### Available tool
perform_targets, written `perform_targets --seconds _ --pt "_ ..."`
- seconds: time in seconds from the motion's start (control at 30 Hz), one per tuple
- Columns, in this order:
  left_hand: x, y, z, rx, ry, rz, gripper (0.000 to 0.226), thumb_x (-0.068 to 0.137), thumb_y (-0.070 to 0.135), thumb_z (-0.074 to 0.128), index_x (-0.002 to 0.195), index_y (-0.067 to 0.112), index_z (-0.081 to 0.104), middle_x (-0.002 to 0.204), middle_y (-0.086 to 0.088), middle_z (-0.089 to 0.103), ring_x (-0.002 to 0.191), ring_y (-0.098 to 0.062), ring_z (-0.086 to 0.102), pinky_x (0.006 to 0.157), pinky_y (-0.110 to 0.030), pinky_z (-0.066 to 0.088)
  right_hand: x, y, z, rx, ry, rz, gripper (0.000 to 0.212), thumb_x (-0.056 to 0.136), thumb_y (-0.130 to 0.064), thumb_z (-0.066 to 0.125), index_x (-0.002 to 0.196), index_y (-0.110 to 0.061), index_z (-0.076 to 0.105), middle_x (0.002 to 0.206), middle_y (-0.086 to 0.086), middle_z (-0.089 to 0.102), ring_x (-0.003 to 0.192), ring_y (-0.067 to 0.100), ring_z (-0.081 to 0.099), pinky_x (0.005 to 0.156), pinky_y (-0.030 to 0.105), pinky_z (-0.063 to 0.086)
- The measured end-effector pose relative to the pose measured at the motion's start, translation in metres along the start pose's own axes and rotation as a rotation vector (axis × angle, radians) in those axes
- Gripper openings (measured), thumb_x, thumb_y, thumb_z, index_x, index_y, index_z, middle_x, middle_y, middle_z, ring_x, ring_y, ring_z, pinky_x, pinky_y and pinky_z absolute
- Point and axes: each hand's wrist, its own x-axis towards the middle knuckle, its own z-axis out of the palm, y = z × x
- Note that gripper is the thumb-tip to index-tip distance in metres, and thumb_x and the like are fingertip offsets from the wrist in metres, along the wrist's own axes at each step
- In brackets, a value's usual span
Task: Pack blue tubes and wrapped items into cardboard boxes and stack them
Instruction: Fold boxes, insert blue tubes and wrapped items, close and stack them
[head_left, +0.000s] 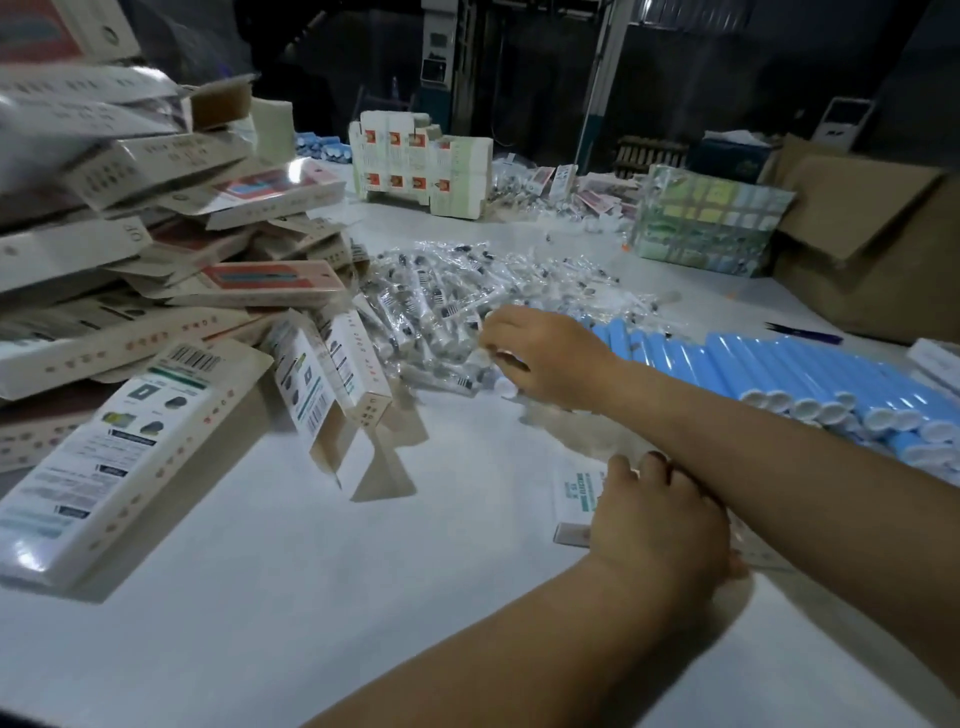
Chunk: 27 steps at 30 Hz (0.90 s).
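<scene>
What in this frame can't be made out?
- Head view: left hand fingertips and much of the small white box, covered by the right forearm.
- Right hand grip among the wrapped items, hidden by its own fingers.
- Print on the stacked cartons, motion-blurred.

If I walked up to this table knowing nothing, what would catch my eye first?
Probably the row of blue tubes along the right, bright against the white table. Next, the leaning stack of boxes at left, and the heap of wrapped items in the middle, where the right hand picks at one.
</scene>
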Motion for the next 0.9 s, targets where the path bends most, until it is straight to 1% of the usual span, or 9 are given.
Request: perform_targets --seconds 0.07,0.13,0.17,0.23,0.4,0.5,0.63,0.77,0.9 --pt "-0.001 0.0 0.002 0.0 0.05 -0.003 0.043 0.097 0.04 0.043 0.127 0.011 0.051 0.128 -0.012 0.051 0.115 -0.033 0.042 0.091 -0.044 0.032 -0.014 -0.005 -0.021 0.169 0.325 0.132 0.014 0.082 0.003 0.058 0.093 0.005 0.065 0.081 0.012 0.063 0.067 0.014 0.05 0.063 0.031 0.044" --pt "-0.002 0.001 0.004 0.011 0.079 -0.012 0.046 0.096 0.039 0.044 0.13 0.007 0.042 0.126 -0.013 0.048 0.111 -0.033 0.044 0.088 -0.044 0.034 -0.037 -0.004 -0.05 0.286 0.543 0.279 0.021 0.081 0.002 0.06 0.101 -0.002 0.064 0.074 -0.003 0.058 0.06 0.005 0.043 0.061 0.022 0.044" --pt "-0.001 0.001 0.004 0.013 0.075 -0.015 0.05 0.096 0.04 0.044 0.134 0.007 0.038 0.127 -0.013 0.046 0.111 -0.033 0.043 0.089 -0.045 0.034 -0.053 -0.003 -0.065 0.369 0.604 0.364 0.028 0.083 -0.002 0.059 0.109 -0.01 0.06 0.073 -0.01 0.056 0.059 0.006 0.047 0.061 0.019 0.045" --pt "0.001 0.002 0.005 -0.004 0.061 -0.027 0.057 0.096 0.046 0.042 0.139 0.009 0.031 0.13 -0.012 0.043 0.115 -0.032 0.041 0.093 -0.045 0.033 -0.094 0.002 -0.092 0.541 0.709 0.512 0.037 0.086 -0.007 0.057 0.115 -0.029 0.052 0.072 -0.009 0.057 0.058 0.013 0.054 0.058 0.024 0.048" --pt "0.005 0.0 0.007 -0.023 0.106 -0.095 0.065 0.091 0.061 0.038 0.138 0.018 0.029 0.131 -0.003 0.042 0.116 -0.025 0.04 0.092 -0.039 0.029 -0.209 0.002 -0.113 0.759 1.054 1.04 0.021 0.088 0.001 0.058 0.09 -0.02 0.056 0.054 -0.001 0.063 0.046 0.012 0.058 0.045 0.024 0.049" --pt "0.003 -0.001 0.009 -0.003 0.146 -0.128 0.07 0.088 0.067 0.035 0.14 0.021 0.028 0.131 0.001 0.044 0.116 -0.023 0.042 0.092 -0.037 0.032 -0.249 -0.007 -0.097 0.94 1.128 1.302 0.015 0.089 0.001 0.06 0.084 -0.013 0.056 0.055 0.003 0.063 0.047 0.014 0.062 0.044 0.024 0.051" --pt "0.0 0.001 0.01 0.024 0.197 -0.148 0.074 0.086 0.07 0.032 0.141 0.022 0.029 0.131 0.001 0.046 0.115 -0.021 0.044 0.093 -0.036 0.034 -0.25 -0.01 -0.081 1.097 1.079 1.395 0.013 0.087 0.002 0.062 0.081 -0.008 0.057 0.056 0.004 0.064 0.049 0.016 0.064 0.045 0.024 0.051" --pt "-0.002 0.005 0.013 0.042 0.21 -0.151 0.076 0.085 0.071 0.032 0.142 0.022 0.029 0.131 0.002 0.047 0.114 -0.02 0.045 0.094 -0.035 0.035 -0.234 -0.015 -0.066 0.988 0.958 1.473 0.014 0.079 -0.006 0.071 0.075 -0.014 0.06 0.065 0.002 0.066 0.051 0.007 0.058 0.048 0.018 0.044" --pt "0.0 0.007 0.016 0.046 0.223 -0.135 0.075 0.085 0.071 0.031 0.142 0.022 0.03 0.128 0.003 0.048 0.112 -0.02 0.046 0.094 -0.035 0.036 -0.228 -0.022 -0.06 0.875 0.878 1.511 0.016 0.078 -0.016 0.073 0.069 -0.017 0.06 0.075 0.0 0.068 0.067 0.009 0.058 0.057 0.019 0.042"
